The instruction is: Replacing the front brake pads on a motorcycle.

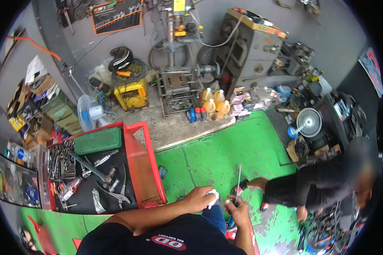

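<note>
My left hand [198, 199] is closed round a crumpled white rag [214, 198], in front of my body. Just to its right, my right hand [239, 211] grips a long screwdriver [239, 182]. The metal shaft points away from me, and a blue handle end shows below the fingers. To the left stands a red tool cart [145, 165] with a dark top. On it lie a hammer [109, 175], large pliers [120, 196], several wrenches and sockets, a clear bottle [71, 187] with a red label, and a green case [98, 140]. Neither hand touches the cart.
A person in dark clothes [315, 185] bends at the right, beside motorcycle parts [327, 229]. Along the back are a drill press [171, 51], yellow jugs [219, 97], a yellow machine [131, 93] and a grey cabinet [259, 46]. A fan [88, 112] stands behind the cart. The floor [200, 159] is green.
</note>
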Demonstrator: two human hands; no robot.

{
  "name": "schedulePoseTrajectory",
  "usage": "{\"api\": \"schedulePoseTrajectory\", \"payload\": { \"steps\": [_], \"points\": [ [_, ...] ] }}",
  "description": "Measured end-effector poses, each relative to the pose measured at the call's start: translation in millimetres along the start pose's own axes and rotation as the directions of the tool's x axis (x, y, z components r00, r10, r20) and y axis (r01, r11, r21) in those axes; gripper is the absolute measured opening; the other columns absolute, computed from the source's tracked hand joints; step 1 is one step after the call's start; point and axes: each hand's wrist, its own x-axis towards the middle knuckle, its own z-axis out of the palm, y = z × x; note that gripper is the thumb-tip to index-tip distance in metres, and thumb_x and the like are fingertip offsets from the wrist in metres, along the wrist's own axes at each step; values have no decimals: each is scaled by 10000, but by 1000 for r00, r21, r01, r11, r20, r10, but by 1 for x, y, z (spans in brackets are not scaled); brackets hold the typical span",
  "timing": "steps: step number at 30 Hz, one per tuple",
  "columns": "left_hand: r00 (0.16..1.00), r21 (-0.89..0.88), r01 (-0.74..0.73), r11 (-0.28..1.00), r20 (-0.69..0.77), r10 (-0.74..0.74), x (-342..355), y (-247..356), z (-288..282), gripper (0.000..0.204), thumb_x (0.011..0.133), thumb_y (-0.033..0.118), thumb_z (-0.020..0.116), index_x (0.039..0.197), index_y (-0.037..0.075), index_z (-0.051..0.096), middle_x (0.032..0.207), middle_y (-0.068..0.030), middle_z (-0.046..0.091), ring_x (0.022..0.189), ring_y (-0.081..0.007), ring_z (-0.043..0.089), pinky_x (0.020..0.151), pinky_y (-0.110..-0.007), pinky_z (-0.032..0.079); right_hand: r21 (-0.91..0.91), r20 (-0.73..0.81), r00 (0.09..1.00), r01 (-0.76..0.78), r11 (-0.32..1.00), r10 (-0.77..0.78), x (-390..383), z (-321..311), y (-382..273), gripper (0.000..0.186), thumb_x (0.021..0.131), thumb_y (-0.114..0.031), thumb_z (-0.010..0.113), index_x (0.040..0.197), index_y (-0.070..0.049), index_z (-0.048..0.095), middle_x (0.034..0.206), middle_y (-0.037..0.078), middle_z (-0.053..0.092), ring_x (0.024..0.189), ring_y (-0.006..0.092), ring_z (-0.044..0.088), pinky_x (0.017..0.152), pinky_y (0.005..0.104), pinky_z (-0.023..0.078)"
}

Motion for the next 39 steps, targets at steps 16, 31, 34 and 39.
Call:
{"api": "schedulePoseTrajectory", "payload": {
  "steps": [16, 31, 34, 39],
  "points": [
    [718, -127, -172, 977, -696, 36, 174, 42, -74, 191, 916, 35, 503, 1015, 10, 664, 916, -82, 701, 879, -187, 672, 787, -327, 524, -107, 669, 713, -184, 977, 208, 350, -112, -92, 335, 897, -14, 653, 1229, 16, 618, 896, 99, 709, 811, 189, 692, 715, 322, 534],
    [101, -267, 4, 964, -959, -266, 162, 22, -277, 205, 883, 144, 568, 987, 41, 712, 846, -185, 710, 824, -341, 713, 757, -429, 554, -481, 858, 424, 467, 742, 290, 578, 185, -176, 221, 904, -223, 765, 911, -30, 657, 723, 22, 637, 634, 122, 633, 597, 284, 516],
    [58, -239, 56, 969, -968, -242, 155, 18, -307, 203, 880, 143, 575, 999, 43, 706, 869, -197, 712, 852, -384, 702, 766, -458, 552, -433, 894, 337, 484, 760, 295, 607, 251, -205, 227, 899, -226, 775, 923, -39, 649, 701, 12, 624, 616, 103, 614, 571, 271, 488],
    [-119, -137, 143, 980, -986, -120, 149, 2, -343, 187, 892, 135, 596, 1002, 27, 702, 896, -191, 717, 859, -375, 703, 785, -463, 550, -433, 898, 283, 425, 795, 338, 637, 367, -233, 152, 891, -142, 760, 907, -30, 659, 664, 24, 601, 568, 109, 587, 549, 269, 471]
  ]
}}
